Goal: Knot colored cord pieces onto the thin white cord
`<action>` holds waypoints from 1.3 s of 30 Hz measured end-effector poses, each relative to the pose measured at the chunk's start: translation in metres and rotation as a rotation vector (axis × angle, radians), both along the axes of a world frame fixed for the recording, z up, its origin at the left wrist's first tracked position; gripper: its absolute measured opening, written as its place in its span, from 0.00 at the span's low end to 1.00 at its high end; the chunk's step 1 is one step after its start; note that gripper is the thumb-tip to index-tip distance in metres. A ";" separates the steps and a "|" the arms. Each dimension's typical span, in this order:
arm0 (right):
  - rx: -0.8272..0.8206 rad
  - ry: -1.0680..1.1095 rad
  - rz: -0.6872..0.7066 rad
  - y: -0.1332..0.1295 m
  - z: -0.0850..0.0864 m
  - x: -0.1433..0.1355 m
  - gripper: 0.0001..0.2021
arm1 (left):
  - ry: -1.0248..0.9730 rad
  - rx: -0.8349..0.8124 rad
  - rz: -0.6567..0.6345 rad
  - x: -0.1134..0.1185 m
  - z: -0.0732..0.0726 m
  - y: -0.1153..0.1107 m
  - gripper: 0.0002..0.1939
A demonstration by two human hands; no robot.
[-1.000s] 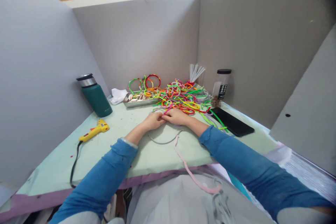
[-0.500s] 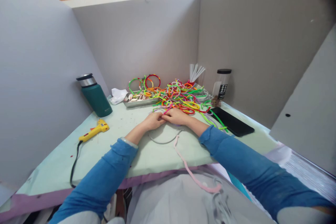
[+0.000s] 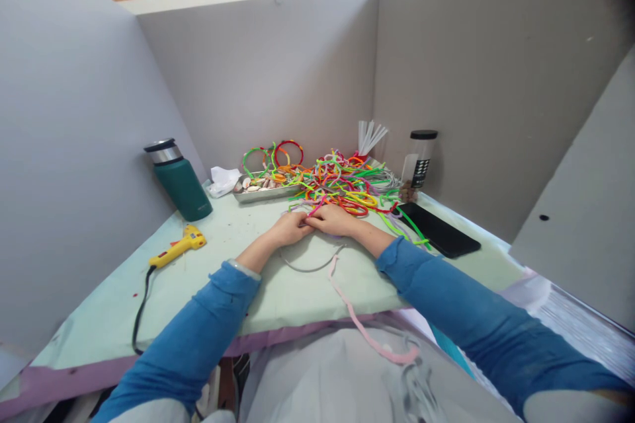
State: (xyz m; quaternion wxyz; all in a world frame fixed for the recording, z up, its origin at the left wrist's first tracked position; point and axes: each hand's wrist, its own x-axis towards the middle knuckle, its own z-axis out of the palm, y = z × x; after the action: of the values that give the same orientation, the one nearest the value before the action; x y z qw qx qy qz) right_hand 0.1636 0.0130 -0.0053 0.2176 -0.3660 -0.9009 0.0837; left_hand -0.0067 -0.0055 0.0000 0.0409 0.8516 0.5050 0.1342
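Note:
My left hand and my right hand meet at the fingertips over the table, both closed on a thin pink strip that pokes up between them. Just below my hands a thin grey curved band lies on the table. A pale pink fuzzy strip runs from near the band over the table's front edge onto my lap. Right behind my hands spreads a tangled heap of coloured fuzzy strips. My fingertips partly hide what they pinch.
A green bottle, a yellow glue gun with a black cord and a white crumpled bag are at left. Behind stands a metal tray of shells. At right are a black phone-like slab and a clear jar.

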 end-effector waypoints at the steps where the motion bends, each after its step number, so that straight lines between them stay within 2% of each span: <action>1: -0.001 0.001 -0.002 0.000 0.000 0.000 0.21 | -0.001 -0.002 -0.001 0.000 0.000 0.000 0.14; 14: -0.009 -0.001 -0.010 -0.003 0.002 -0.001 0.21 | 0.002 -0.001 0.003 0.000 -0.001 0.001 0.14; 26: -0.002 0.007 -0.005 -0.001 0.000 0.000 0.21 | -0.067 -0.031 -0.013 0.001 0.003 -0.003 0.12; 33: -0.011 0.029 0.008 0.001 -0.001 -0.001 0.21 | -0.123 -0.080 0.036 0.002 0.003 -0.002 0.11; 39: -0.021 0.042 0.009 0.002 -0.002 0.000 0.21 | -0.159 -0.094 0.030 0.001 0.002 0.000 0.11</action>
State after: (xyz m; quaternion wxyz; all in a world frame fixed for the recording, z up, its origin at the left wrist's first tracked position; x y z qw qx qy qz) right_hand 0.1632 0.0146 -0.0070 0.2320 -0.3624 -0.8969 0.1018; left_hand -0.0055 -0.0056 0.0020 0.1188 0.8278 0.5186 0.1780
